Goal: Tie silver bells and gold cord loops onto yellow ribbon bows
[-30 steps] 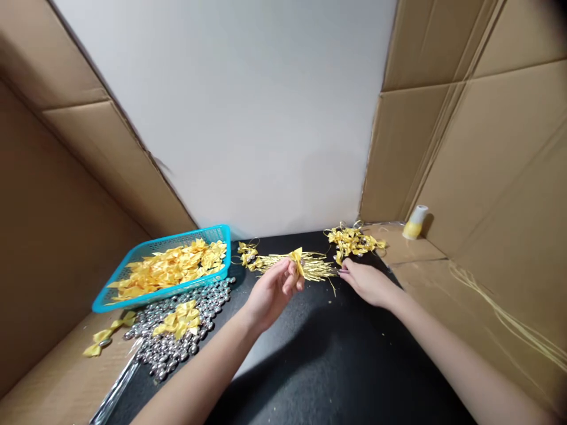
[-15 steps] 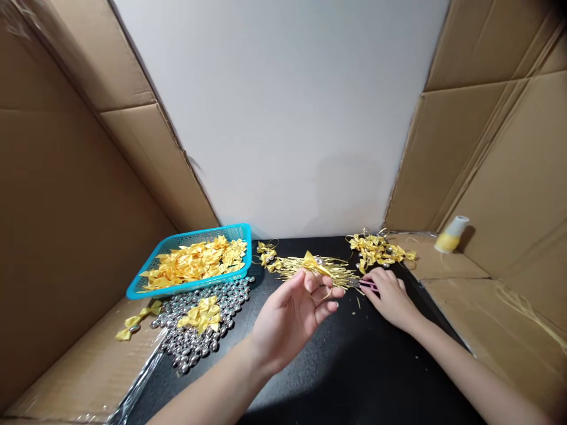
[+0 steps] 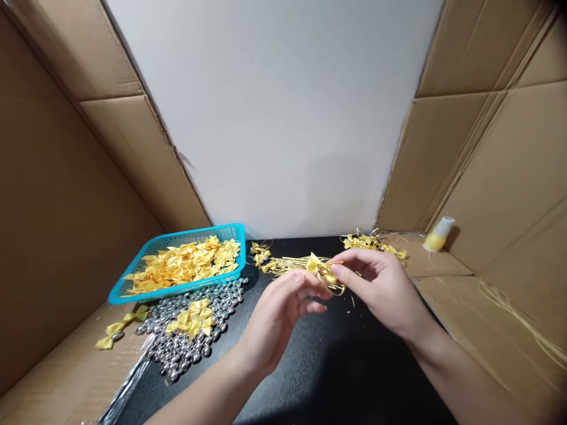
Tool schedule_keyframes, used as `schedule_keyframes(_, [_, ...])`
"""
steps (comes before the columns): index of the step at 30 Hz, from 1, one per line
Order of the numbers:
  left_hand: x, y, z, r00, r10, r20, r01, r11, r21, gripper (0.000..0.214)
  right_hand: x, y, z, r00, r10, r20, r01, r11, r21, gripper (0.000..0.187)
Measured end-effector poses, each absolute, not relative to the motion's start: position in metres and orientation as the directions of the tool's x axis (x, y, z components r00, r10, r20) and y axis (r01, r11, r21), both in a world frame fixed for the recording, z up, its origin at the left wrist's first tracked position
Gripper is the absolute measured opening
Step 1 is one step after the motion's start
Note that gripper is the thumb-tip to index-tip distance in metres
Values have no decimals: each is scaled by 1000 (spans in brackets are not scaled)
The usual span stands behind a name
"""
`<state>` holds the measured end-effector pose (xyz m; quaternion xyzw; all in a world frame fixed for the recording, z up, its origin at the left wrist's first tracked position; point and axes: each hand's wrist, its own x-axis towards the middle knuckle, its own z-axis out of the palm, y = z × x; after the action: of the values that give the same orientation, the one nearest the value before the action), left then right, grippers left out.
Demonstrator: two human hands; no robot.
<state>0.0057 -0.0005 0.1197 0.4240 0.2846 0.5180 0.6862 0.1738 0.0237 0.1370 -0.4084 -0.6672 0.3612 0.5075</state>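
Observation:
A yellow ribbon bow (image 3: 315, 265) with a thin gold cord loop hangs between my two hands above the dark table. My left hand (image 3: 277, 316) supports it from the left at the thumb and fingertips, the lower fingers loosely curled. From the right, my right hand (image 3: 376, 283) pinches the bow and its cord between thumb and index finger. Part of the bow is hidden by the fingers. Behind it lies a bundle of gold twist-tie-like strips (image 3: 286, 267), partly covered by my hands.
On the left, a turquoise basket (image 3: 177, 290) holds many yellow bows. Silver beads (image 3: 177, 354) spread before it, with several bows (image 3: 192, 319) on top. Finished-looking bows with loops (image 3: 365, 241) lie at the back right. A white-and-yellow spool (image 3: 438, 234) stands on cardboard (image 3: 452, 301).
My right hand has left the pink-handled tool on the table and moved up and left to the bow. My left hand has turned slightly and stays at the bow.

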Motion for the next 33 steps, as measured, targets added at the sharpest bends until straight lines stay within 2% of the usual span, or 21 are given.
schedule_keyframes(3, [0, 3, 118, 36, 977, 212, -277, -194, 941, 11, 176, 21, 136, -114, 896, 430, 233, 444, -865, 9])
schedule_keyframes(5, [-3, 4, 118, 24, 951, 307, -157, -300, 941, 17, 176, 18, 137, -131, 892, 433, 252, 452, -856, 10])
schedule_keyframes(8, [-4, 3, 120, 140, 936, 323, -98, -312, 945, 26, 175, 14, 139, -168, 886, 432, 255, 463, -849, 12])
schedule_keyframes(14, [-6, 2, 126, 150, 921, 361, -14, -363, 932, 26, 175, 8, 139, -231, 830, 508, 328, 558, -762, 10])
schedule_keyframes(17, [-7, 1, 128, 151, 923, 353, -43, -351, 936, 16, 177, 5, 139, -243, 787, 567, 370, 616, -696, 9])
schedule_keyframes(19, [-7, 0, 128, 111, 926, 360, -57, -356, 933, 12, 178, 3, 140, -217, 732, 646, 400, 670, -625, 7])
schedule_keyframes(22, [-6, -2, 128, 59, 921, 386, -22, -385, 923, 14, 177, -1, 141, -175, 572, 801, 469, 764, -443, 11])
schedule_keyframes(25, [-4, -4, 127, 35, 917, 398, 27, -399, 917, 14, 175, -3, 141, -223, 481, 848, 557, 777, -294, 11])
schedule_keyframes(27, [-3, -6, 126, 27, 912, 409, 25, -410, 912, 14, 174, -4, 141, -243, 496, 833, 586, 760, -281, 10])
schedule_keyframes(33, [-2, -8, 123, 19, 867, 497, -6, -497, 868, 18, 176, -4, 142, -291, 590, 753, 516, 759, -396, 11])
